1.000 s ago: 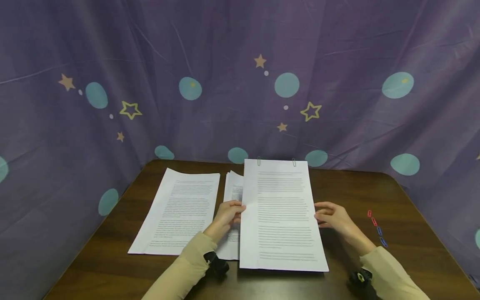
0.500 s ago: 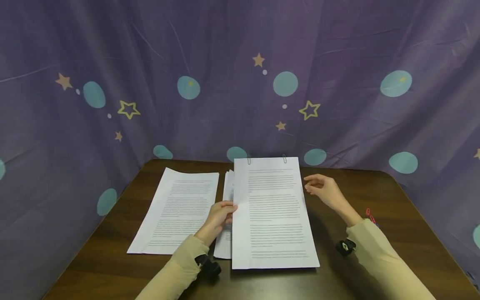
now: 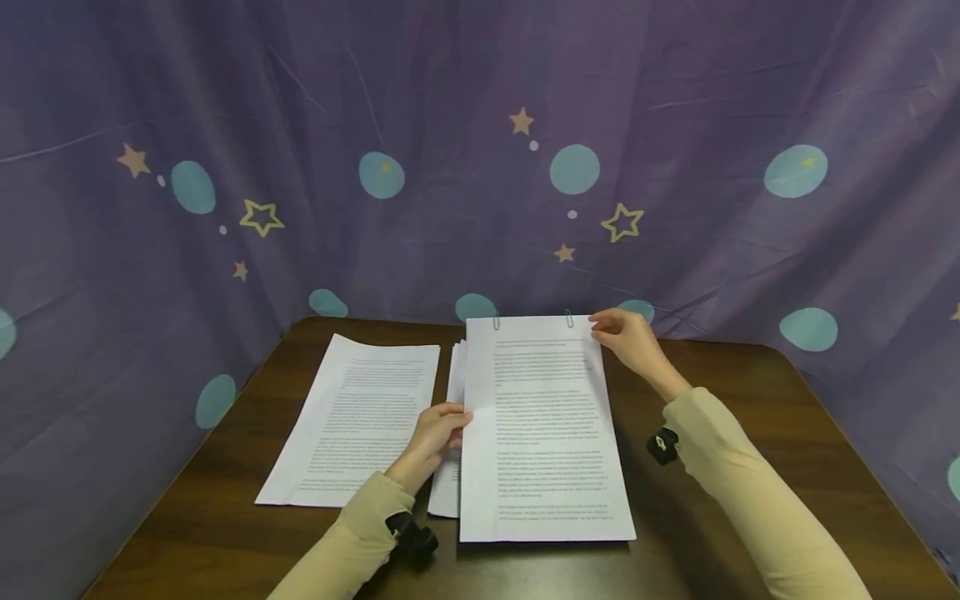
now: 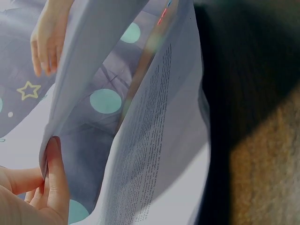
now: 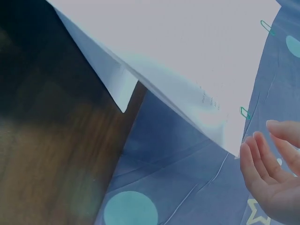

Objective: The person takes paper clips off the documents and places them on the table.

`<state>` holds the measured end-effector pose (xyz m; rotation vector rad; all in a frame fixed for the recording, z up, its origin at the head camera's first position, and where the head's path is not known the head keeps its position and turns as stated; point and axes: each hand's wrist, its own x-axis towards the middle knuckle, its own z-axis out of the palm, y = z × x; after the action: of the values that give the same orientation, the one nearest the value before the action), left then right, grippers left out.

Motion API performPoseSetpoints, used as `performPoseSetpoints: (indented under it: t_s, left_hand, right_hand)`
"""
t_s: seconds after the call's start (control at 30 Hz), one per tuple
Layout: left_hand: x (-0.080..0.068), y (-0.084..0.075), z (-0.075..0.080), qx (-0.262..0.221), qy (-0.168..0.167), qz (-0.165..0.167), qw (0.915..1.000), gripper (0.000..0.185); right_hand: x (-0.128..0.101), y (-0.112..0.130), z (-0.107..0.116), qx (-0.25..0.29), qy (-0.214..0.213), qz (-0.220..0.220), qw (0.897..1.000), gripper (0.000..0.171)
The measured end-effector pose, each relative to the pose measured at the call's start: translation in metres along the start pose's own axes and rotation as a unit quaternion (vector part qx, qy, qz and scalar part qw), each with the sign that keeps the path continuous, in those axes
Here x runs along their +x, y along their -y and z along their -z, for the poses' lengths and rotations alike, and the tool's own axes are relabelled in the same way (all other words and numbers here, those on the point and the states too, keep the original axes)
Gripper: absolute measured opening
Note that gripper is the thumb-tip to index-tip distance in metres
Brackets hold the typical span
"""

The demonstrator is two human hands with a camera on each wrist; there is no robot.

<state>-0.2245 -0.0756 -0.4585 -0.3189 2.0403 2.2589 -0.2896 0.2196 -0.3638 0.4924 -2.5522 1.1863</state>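
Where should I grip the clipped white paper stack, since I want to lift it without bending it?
Probably by both long side edges of the clipped white paper stack, coming from left and right: two green paper clips bind only its far edge, so the near end hangs loose.

Bare table (image 3: 750, 417) right of the clipped sheets (image 3: 543, 433) (paper stacks (image 3: 360, 417) crowd left).

Print on the clipped sheaf (image 3: 543, 433), centre of the head view, is too small to read. The sheaf hides most of a second stack (image 3: 452, 442) beneath it. At its top right corner, whether the right hand (image 3: 626, 337) touches the paper cannot be told. In the left wrist view the left hand (image 4: 33, 192) is cut off at lower left, and the tabletop (image 4: 262, 164) at right is blurred.
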Motion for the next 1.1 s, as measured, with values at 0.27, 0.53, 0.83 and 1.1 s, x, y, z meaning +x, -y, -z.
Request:
performPoseSetpoints:
  t_s: [0.27,0.53,0.83,1.1]
  left_hand:
    - [-0.002,-0.001,0.001,-0.010,0.011,-0.012,0.9998,0.017]
    - [-0.003,0.000,0.001,-0.019,0.020,-0.015,0.9995,0.016]
    - [0.000,0.003,0.002,-0.019,0.018,-0.015,0.9995,0.013]
    - [-0.002,0.005,0.002,-0.010,0.025,-0.021,0.9994,0.011]
  right_hand:
    - [0.015,0.009,-0.001,-0.008,0.011,0.004,1.000,0.024]
    - [0.025,0.014,-0.005,-0.016,0.022,-0.011,1.000,0.028]
    - [0.028,0.016,-0.009,-0.016,0.028,-0.017,0.999,0.028]
    - [0.027,0.016,-0.011,-0.018,0.015,-0.014,1.000,0.024]
